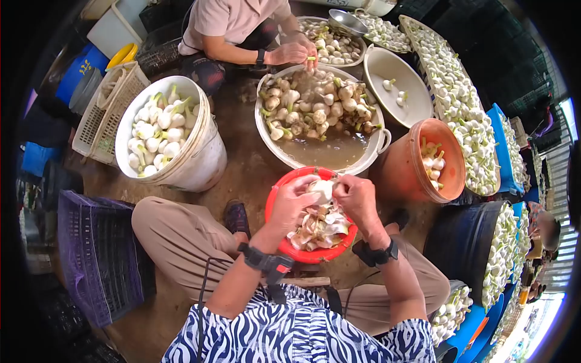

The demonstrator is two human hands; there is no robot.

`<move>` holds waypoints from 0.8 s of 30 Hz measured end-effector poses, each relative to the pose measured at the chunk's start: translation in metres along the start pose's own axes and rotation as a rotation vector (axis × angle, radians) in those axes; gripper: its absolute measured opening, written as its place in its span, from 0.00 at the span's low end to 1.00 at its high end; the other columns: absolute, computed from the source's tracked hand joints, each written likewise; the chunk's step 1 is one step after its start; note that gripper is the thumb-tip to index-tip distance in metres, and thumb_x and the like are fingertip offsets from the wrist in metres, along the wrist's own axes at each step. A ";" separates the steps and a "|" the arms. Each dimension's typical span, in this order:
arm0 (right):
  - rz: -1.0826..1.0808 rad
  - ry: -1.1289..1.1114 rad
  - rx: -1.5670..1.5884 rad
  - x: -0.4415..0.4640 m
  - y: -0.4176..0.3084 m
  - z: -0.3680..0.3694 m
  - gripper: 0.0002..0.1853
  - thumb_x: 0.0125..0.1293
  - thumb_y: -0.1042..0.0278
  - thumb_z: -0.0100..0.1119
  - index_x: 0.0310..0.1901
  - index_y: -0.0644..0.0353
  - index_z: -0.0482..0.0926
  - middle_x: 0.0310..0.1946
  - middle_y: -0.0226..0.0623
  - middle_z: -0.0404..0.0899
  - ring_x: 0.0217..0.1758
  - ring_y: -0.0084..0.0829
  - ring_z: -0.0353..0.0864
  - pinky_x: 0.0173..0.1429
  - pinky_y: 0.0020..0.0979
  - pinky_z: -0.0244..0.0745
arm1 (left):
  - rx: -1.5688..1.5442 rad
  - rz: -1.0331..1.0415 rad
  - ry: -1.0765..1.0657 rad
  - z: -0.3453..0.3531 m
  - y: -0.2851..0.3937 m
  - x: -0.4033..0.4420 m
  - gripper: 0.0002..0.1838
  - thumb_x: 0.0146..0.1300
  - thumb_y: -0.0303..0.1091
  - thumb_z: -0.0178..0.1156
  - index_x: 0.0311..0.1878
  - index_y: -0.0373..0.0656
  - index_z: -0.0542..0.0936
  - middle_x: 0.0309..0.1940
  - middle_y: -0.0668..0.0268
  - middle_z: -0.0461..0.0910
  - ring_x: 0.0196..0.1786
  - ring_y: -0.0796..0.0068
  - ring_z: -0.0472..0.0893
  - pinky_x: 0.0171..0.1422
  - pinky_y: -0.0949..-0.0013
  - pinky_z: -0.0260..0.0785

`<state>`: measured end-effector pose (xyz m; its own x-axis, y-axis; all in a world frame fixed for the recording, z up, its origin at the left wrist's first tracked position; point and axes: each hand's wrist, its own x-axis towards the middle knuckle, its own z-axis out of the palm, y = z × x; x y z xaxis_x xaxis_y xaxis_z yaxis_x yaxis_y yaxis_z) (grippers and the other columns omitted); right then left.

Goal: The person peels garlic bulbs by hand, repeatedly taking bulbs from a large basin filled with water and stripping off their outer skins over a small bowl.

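A white garlic bulb point(321, 190) is held over a red basin point(274, 206) between my knees. My left hand point(292, 201) grips the bulb from the left, its fingers wrapped around it. From the right, my right hand point(357, 198) pinches at the bulb's edge with thumb and fingers closed; whether a strip of skin is between them is hidden. Below both hands, a heap of garlic skins point(321, 228) lies in the basin. Just beyond stands a wide white tub point(278, 154) with unpeeled garlic bulbs point(315, 106) in murky water.
At left is a white bucket point(209, 145) of peeled garlic; at right, an orange bucket point(411, 163) with several bulbs. A co-worker's hands point(296, 51) work above the far tub. Garlic-filled trays point(466, 115) line the right side. A purple-netted crate point(100, 254) stands beside my left knee.
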<state>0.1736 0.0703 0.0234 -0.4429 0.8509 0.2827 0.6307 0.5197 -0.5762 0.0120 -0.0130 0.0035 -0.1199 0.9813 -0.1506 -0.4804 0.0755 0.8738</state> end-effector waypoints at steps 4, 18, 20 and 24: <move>0.203 -0.328 -0.297 -0.008 0.051 -0.008 0.12 0.59 0.60 0.57 0.36 0.61 0.79 0.29 0.50 0.80 0.37 0.51 0.80 0.41 0.46 0.74 | -0.429 -0.181 -0.171 -0.017 0.015 -0.009 0.24 0.61 0.30 0.59 0.60 0.36 0.70 0.45 0.62 0.81 0.43 0.75 0.82 0.45 0.73 0.78; -0.427 -0.178 -0.055 -0.011 -0.036 -0.005 0.07 0.51 0.74 0.60 0.34 0.60 0.77 0.29 0.37 0.79 0.36 0.42 0.78 0.41 0.37 0.73 | -0.418 -0.258 -0.082 -0.016 -0.007 -0.010 0.18 0.60 0.39 0.65 0.47 0.42 0.73 0.37 0.69 0.79 0.37 0.81 0.79 0.42 0.75 0.74; -0.391 -0.195 -0.153 -0.010 -0.031 -0.005 0.05 0.53 0.74 0.59 0.33 0.60 0.77 0.29 0.39 0.78 0.36 0.42 0.78 0.40 0.38 0.73 | -0.415 -0.225 -0.102 -0.015 -0.010 -0.011 0.17 0.59 0.38 0.65 0.47 0.41 0.73 0.37 0.69 0.79 0.38 0.80 0.80 0.42 0.75 0.75; -0.131 -0.214 0.219 -0.001 -0.017 -0.012 0.05 0.59 0.73 0.57 0.37 0.61 0.79 0.31 0.42 0.79 0.36 0.46 0.78 0.41 0.40 0.73 | -0.430 -0.172 -0.111 -0.014 0.002 -0.008 0.19 0.58 0.35 0.64 0.51 0.39 0.73 0.40 0.66 0.80 0.41 0.78 0.81 0.43 0.72 0.78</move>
<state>0.1713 0.0610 0.0424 -0.6498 0.7302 0.2111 0.4177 0.5750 -0.7034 0.0003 -0.0230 0.0001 0.0759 0.9757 -0.2056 -0.8039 0.1819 0.5663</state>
